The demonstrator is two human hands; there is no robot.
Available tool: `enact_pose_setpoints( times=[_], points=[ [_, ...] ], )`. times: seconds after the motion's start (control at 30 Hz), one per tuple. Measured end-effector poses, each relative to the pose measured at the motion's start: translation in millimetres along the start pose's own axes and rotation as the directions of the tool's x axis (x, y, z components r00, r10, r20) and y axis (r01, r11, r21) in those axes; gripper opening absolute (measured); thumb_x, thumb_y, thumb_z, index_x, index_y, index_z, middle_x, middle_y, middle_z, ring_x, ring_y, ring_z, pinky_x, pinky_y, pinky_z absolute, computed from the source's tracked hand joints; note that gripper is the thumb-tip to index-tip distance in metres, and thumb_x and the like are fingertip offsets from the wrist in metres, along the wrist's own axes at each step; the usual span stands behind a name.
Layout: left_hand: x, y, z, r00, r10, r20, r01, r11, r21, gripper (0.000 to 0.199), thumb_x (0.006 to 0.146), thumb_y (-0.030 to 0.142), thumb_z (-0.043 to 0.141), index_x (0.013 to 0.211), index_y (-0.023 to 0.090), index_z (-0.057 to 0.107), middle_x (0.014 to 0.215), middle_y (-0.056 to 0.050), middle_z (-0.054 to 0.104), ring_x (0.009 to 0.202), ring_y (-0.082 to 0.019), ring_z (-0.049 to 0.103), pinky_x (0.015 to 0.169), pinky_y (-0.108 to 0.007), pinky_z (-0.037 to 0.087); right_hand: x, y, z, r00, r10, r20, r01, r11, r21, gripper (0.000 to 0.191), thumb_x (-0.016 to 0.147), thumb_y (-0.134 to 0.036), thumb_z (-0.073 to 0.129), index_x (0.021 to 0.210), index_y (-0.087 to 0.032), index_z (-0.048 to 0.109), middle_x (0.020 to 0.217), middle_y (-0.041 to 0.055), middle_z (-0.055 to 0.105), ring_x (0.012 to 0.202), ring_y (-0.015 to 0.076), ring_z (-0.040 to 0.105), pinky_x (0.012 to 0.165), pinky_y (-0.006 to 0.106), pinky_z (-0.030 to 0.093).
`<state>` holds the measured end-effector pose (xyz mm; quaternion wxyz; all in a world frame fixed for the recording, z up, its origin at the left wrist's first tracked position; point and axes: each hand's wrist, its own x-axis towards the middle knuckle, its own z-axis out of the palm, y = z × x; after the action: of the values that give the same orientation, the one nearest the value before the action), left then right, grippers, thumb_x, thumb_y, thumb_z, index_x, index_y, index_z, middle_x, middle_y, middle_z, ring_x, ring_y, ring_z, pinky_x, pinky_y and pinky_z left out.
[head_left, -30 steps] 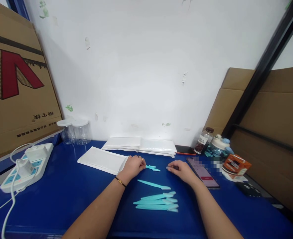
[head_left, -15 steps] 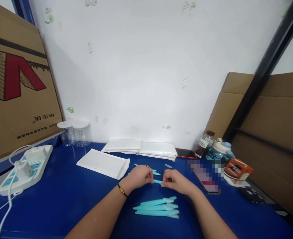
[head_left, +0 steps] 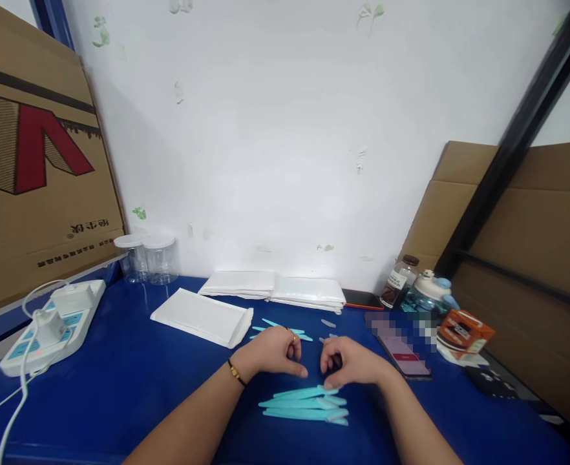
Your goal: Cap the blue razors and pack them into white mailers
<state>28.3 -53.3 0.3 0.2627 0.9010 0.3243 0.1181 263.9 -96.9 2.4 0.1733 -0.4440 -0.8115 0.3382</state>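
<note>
My left hand [head_left: 278,352] hovers over the blue table with its thumb stretched out and its fingers loosely curled, and nothing shows in it. Behind it lie several slim turquoise eyebrow razors [head_left: 271,322], partly covered by the hand. My right hand [head_left: 355,361] has thumb and fingers apart, also with nothing visible between them. Its thumb tip overlaps the head end of the nearer pile of turquoise razors [head_left: 304,414]; whether it touches them I cannot tell. Small translucent pieces, probably blade caps [head_left: 328,323], lie beyond the right hand.
A white padded envelope [head_left: 200,316] lies to the left, with stacked white packets [head_left: 309,292] against the wall. Clear jars [head_left: 161,261] and a power strip [head_left: 55,329] stand farther left. On the right are a phone [head_left: 406,352], a bottle [head_left: 399,282] and an orange box [head_left: 465,332].
The turquoise piece pinched between both hands is no longer seen there. Both hands have opened and come slightly nearer, the right thumb reaching down to the near razors.
</note>
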Motion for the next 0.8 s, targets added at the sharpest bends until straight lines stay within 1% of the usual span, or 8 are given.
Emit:
enact_pose_setpoints(
  times=[0.07, 0.13, 0.2, 0.3, 0.47, 0.6, 0.7, 0.8],
  points=[
    [-1.8, 7.1, 3.4, 0.998, 0.018, 0.055, -0.018, 1.000, -0.001, 0.043, 0.059, 0.057, 0.070, 0.080, 0.021, 0.067, 0.069, 0.002, 0.061, 0.062, -0.012, 0.055, 0.051, -0.020, 0.033, 2.3, -4.8, 6.9, 0.999, -0.012, 0.052, 0.014, 1.000, -0.022, 0.016, 0.059, -0.028, 0.076, 0.070, -0.018, 0.068, 0.072, -0.0015, 0.055, 0.065, 0.0116, 0.051, 0.056, 0.020, 0.038],
    [-1.9, 10.9, 4.9, 0.996, 0.020, 0.083, -0.021, 1.000, 0.011, 0.041, 0.058, 0.056, 0.071, 0.079, 0.021, 0.068, 0.070, 0.002, 0.063, 0.061, -0.011, 0.054, 0.051, -0.020, 0.033, 5.3, -4.1, 12.2, 1.000, -0.012, 0.021, 0.013, 0.999, -0.053, 0.008, 0.062, -0.020, 0.071, 0.068, -0.018, 0.067, 0.075, -0.0016, 0.055, 0.065, 0.0104, 0.050, 0.056, 0.019, 0.038],
    [-0.7, 11.5, 5.4, 0.994, 0.004, 0.109, -0.007, 1.000, 0.030, 0.032, 0.062, 0.050, 0.070, 0.077, 0.021, 0.068, 0.069, 0.002, 0.064, 0.059, -0.011, 0.054, 0.050, -0.020, 0.032, 7.8, -1.2, 15.4, 1.000, -0.014, -0.006, 0.013, 0.997, -0.080, 0.007, 0.063, -0.016, 0.067, 0.069, -0.018, 0.066, 0.076, -0.0020, 0.054, 0.065, 0.0095, 0.049, 0.056, 0.019, 0.038],
    [1.8, 8.8, 5.9, 0.993, -0.032, 0.109, 0.025, 0.998, 0.063, 0.018, 0.068, 0.038, 0.067, 0.075, 0.021, 0.067, 0.068, 0.002, 0.065, 0.058, -0.010, 0.054, 0.048, -0.020, 0.031, 10.0, 2.0, 17.5, 0.999, -0.026, -0.023, 0.023, 0.994, -0.106, 0.011, 0.063, -0.018, 0.068, 0.073, -0.019, 0.065, 0.078, -0.0020, 0.054, 0.065, 0.0094, 0.049, 0.057, 0.019, 0.038],
    [5.3, 7.5, 6.0, 0.999, -0.034, -0.032, 0.039, 0.983, 0.182, 0.011, 0.072, 0.030, 0.065, 0.077, 0.021, 0.066, 0.074, 0.001, 0.066, 0.067, -0.013, 0.057, 0.056, -0.021, 0.033, 12.7, -0.6, 17.0, 0.997, 0.008, -0.081, -0.015, 0.996, -0.090, 0.007, 0.072, -0.023, 0.064, 0.073, -0.017, 0.061, 0.076, -0.0011, 0.053, 0.061, 0.0091, 0.047, 0.054, 0.020, 0.037],
    [8.3, 12.7, 0.9, 0.993, -0.024, -0.114, 0.048, 0.977, 0.210, 0.009, 0.077, 0.029, 0.061, 0.078, 0.022, 0.066, 0.077, 0.001, 0.068, 0.073, -0.015, 0.059, 0.066, -0.024, 0.035, 13.7, -1.4, 12.5, 0.987, 0.011, -0.161, -0.023, 0.997, -0.069, 0.008, 0.078, -0.023, 0.059, 0.073, -0.017, 0.059, 0.075, -0.0005, 0.054, 0.062, 0.0107, 0.048, 0.055, 0.021, 0.038],
    [7.6, 7.8, -8.2, 0.985, -0.050, -0.168, 0.092, 0.963, 0.252, 0.008, 0.077, 0.027, 0.061, 0.074, 0.022, 0.066, 0.078, 0.001, 0.068, 0.077, -0.016, 0.060, 0.072, -0.026, 0.034, 12.1, 10.3, 5.5, 0.976, 0.021, -0.218, -0.047, 0.992, -0.114, 0.008, 0.077, -0.023, 0.059, 0.071, -0.018, 0.059, 0.075, 0.0002, 0.055, 0.064, 0.0124, 0.050, 0.058, 0.023, 0.039],
    [4.3, -8.7, -18.9, 0.970, -0.148, -0.193, 0.197, 0.943, 0.267, 0.007, 0.075, 0.027, 0.063, 0.072, 0.022, 0.066, 0.075, 0.002, 0.068, 0.074, -0.015, 0.059, 0.071, -0.026, 0.034, 7.5, 29.3, -4.6, 0.946, 0.089, -0.312, -0.139, 0.980, -0.143, 0.009, 0.075, -0.024, 0.060, 0.069, -0.017, 0.059, 0.076, 0.0016, 0.056, 0.065, 0.0139, 0.052, 0.060, 0.025, 0.040]
  ],
)
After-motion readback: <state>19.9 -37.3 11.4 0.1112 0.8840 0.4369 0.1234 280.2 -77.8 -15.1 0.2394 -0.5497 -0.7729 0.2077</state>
